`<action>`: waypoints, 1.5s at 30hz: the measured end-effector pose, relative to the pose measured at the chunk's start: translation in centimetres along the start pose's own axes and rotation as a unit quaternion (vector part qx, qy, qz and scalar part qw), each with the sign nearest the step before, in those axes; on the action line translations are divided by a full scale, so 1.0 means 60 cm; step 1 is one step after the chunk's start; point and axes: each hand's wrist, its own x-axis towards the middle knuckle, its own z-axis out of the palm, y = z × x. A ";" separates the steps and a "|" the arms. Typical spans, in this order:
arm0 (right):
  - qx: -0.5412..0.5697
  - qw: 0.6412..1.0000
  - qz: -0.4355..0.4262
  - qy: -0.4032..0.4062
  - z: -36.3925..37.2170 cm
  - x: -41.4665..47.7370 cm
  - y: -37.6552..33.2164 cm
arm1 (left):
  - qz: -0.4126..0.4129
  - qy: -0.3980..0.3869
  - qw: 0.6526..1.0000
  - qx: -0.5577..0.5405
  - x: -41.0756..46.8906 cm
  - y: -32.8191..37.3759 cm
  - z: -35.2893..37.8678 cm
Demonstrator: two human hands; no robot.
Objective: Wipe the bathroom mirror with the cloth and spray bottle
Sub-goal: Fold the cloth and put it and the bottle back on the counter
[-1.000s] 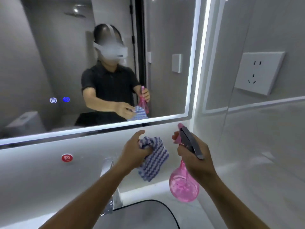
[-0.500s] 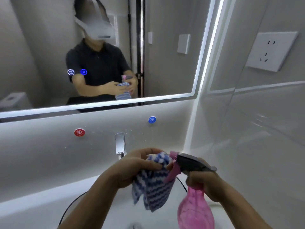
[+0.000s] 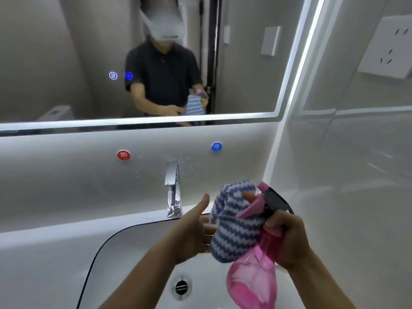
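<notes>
The lit-edged bathroom mirror (image 3: 66, 52) fills the top of the view and reflects a person in a dark shirt. Over the basin, my right hand (image 3: 287, 239) is closed around the neck of the pink spray bottle (image 3: 252, 284), which has a black and pink trigger head. The blue-and-white striped cloth (image 3: 236, 233) hangs draped over the bottle's head, with one fingertip showing on top of it. My left hand (image 3: 194, 233) is just left of the cloth, fingers spread and thumb up, fingertips at the cloth's edge.
A chrome faucet (image 3: 172, 188) stands behind the white basin (image 3: 133, 275), whose drain (image 3: 182, 287) lies below my hands. Red hot (image 3: 123, 155) and blue cold (image 3: 216, 146) buttons sit on the back wall. A white socket (image 3: 390, 47) is on the right wall.
My left hand has let go of the cloth and opened; the cloth now hangs on the bottle in my right hand. Both hands sit lower, over the basin.
</notes>
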 end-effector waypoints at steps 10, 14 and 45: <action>-0.090 0.991 0.022 0.100 -0.065 -0.010 -0.003 | 0.161 0.082 0.973 -0.146 0.009 -0.017 0.023; -0.131 0.986 0.051 0.094 -0.091 -0.011 -0.015 | 0.049 0.021 0.991 -0.126 0.007 -0.019 0.050; -0.369 0.913 -0.009 0.174 -0.279 0.074 -0.073 | 0.228 0.134 0.917 0.298 0.278 0.043 0.109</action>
